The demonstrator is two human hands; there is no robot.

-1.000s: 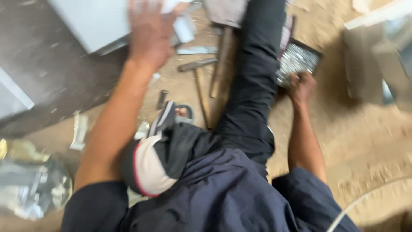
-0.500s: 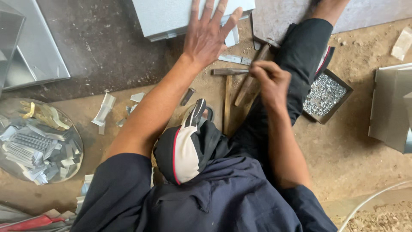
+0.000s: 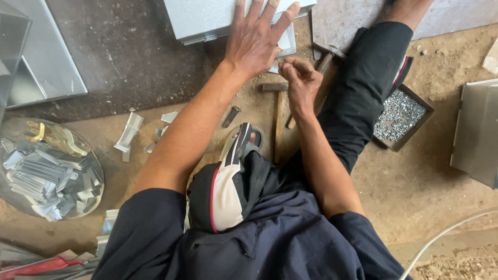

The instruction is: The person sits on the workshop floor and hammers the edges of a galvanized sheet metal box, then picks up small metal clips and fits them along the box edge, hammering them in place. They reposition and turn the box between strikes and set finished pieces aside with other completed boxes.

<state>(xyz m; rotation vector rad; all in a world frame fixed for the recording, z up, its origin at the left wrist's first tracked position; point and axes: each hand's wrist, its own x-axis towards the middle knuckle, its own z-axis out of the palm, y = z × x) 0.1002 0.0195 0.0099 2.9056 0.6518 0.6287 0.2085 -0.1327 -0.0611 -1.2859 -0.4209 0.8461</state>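
My left hand [image 3: 257, 39] lies flat with fingers spread on the lower edge of a grey metal box [image 3: 207, 18] at the top of the view. My right hand [image 3: 300, 80] hovers just right of it, near the box's corner, fingertips pinched together; anything between them is too small to see. Under the right hand a wooden-handled hammer [image 3: 277, 116] lies on the dirt floor. A second hammer [image 3: 324, 57] lies beside my outstretched leg in dark trousers [image 3: 368, 88].
A square dark tray of small shiny metal pieces [image 3: 399, 114] sits right of my leg. A round dish of metal strips [image 3: 46, 173] is at the left, with loose metal scraps [image 3: 129, 135] nearby. Grey metal sheets lie at the far left [image 3: 41, 67] and far right [image 3: 477, 135].
My right hand has moved from the tray of small metal pieces over my leg to the box corner, fingers pinched. The left hand stays spread on the box.
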